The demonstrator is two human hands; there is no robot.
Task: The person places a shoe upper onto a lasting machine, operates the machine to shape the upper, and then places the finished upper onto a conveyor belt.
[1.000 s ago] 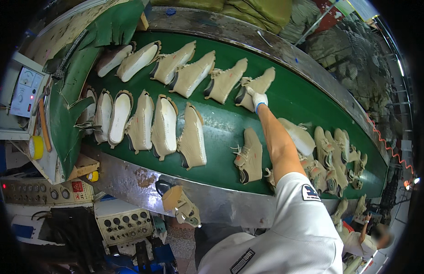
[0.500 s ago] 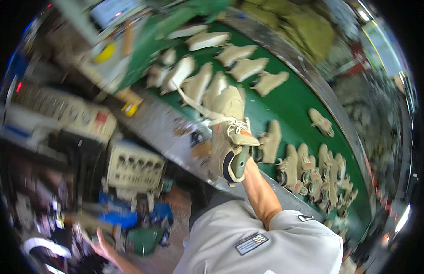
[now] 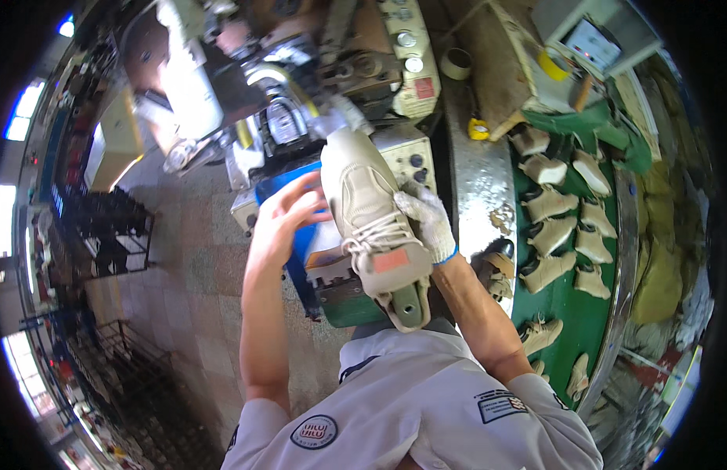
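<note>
Beige shoe (image 3: 362, 184) points toe away; long axis leans slightly left.

Beige shoe (image 3: 369, 207), laced, toe pointing away.

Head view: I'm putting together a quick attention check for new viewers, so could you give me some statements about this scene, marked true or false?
1. The right hand is gloved. True.
2. The left hand is gloved too. False: it is bare.
3. The right hand grips a beige shoe. True.
4. That shoe's toe points at the picture's lower edge. False: it points toward the upper edge.
5. Its laces are black. False: they are pale.
6. Other shoes lie on the green belt at the right. True.
</note>
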